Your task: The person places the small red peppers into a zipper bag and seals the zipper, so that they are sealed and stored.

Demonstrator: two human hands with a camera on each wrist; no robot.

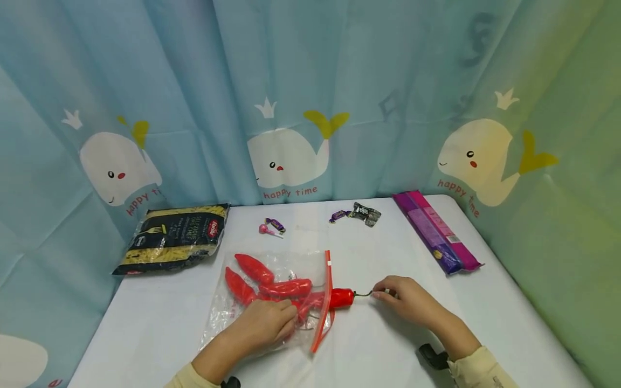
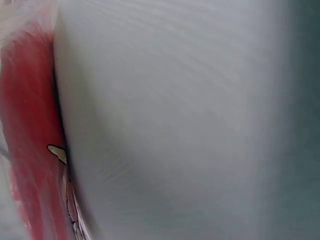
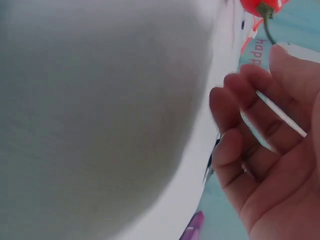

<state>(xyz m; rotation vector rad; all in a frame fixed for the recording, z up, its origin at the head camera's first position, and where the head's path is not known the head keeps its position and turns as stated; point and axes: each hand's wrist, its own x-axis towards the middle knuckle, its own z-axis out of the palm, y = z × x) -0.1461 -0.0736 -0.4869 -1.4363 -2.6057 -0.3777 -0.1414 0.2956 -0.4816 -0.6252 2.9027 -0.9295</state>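
Note:
A clear zip bag (image 1: 218,318) with a red zip strip (image 1: 322,318) lies on the table, holding several red chili peppers (image 1: 286,288). My left hand (image 1: 267,323) grips the bag over the peppers, its fingers curled and their tips hidden. In the left wrist view a red pepper (image 2: 30,110) shows through the plastic. One chili pepper (image 1: 342,298) sticks out through the bag's mouth, stem to the right. With thumb and fingertip my right hand (image 1: 405,299) pinches the end of that stem. In the right wrist view the other fingers of this hand (image 3: 280,135) are bent and hold nothing.
A black and yellow pasta bag (image 1: 174,237) lies at the back left. A pink lollipop (image 1: 264,229) and small wrapped candies (image 1: 366,214) are at the back. A purple and pink packet (image 1: 436,231) lies at the back right. A whale-print curtain (image 1: 364,108) surrounds the table.

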